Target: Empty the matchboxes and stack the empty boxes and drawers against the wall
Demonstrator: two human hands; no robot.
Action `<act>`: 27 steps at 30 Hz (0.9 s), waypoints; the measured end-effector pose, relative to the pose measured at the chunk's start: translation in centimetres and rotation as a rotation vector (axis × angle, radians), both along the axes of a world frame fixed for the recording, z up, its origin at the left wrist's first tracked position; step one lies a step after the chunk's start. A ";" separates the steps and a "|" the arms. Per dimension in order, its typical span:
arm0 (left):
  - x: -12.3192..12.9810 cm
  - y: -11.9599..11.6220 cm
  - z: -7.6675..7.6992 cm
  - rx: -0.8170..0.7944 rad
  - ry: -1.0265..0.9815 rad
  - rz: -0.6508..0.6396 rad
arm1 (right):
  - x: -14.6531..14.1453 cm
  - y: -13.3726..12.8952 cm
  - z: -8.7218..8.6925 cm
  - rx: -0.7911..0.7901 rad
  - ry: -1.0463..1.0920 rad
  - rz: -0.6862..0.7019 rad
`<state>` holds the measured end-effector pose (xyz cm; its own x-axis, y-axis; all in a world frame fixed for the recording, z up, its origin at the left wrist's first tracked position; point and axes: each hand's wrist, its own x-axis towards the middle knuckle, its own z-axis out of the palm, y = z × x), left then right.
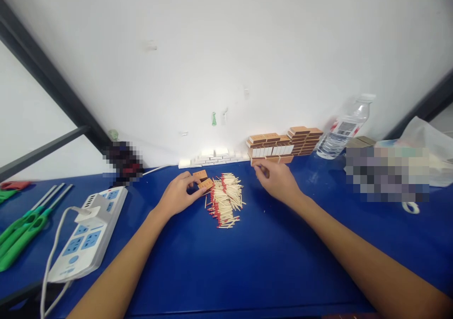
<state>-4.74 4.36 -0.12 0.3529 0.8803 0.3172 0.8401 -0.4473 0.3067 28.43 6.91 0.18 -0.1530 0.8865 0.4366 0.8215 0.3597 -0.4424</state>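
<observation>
My left hand (179, 194) is closed on an orange matchbox (205, 185) between thumb and fingers. Another orange matchbox (200, 174) lies right behind it, by the fingertips. Beside these, a loose pile of red-tipped matches (227, 198) is spread on the blue tabletop. Over to the right, my right hand (278, 180) has its fingers pinched together at the front of a stack of matchboxes (271, 150). Whatever those fingertips hold, if anything, is hidden. Several white box trays (212, 158) are piled low against the wall, behind the matches.
A plastic water bottle (343, 129) leans right of the matchbox stack, with a clear bag (430, 144) farther right. At left lie a white power strip (92, 234) with a plugged-in cable and several green-handled lighters (24, 234). A white wall (212, 40) rises behind.
</observation>
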 end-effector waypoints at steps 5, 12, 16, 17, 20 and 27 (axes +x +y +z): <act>0.0 0.0 0.1 0.004 0.030 -0.007 | 0.0 -0.4 -1.0 0.072 -0.102 -0.018; -0.3 -0.3 1.7 0.171 -0.101 0.046 | -0.6 -1.4 -0.1 0.103 0.029 0.024; 2.5 -2.0 1.6 0.252 -0.288 -0.084 | -3.0 -3.9 0.1 -0.265 0.549 0.265; 3.2 -2.4 1.4 0.255 -0.303 -0.122 | -3.7 -4.5 0.1 -0.385 0.659 0.320; 4.8 -3.4 0.8 0.280 -0.323 -0.176 | -5.1 -5.8 0.0 -0.554 0.834 0.378; 5.3 -3.9 0.4 0.292 -0.411 -0.153 | -5.2 -6.6 0.8 -0.665 0.967 0.413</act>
<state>0.54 0.42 0.33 0.2655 0.6829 0.6806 0.5951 -0.6715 0.4416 23.24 0.32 0.96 -0.3388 0.9408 0.0106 -0.0639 -0.0118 -0.9979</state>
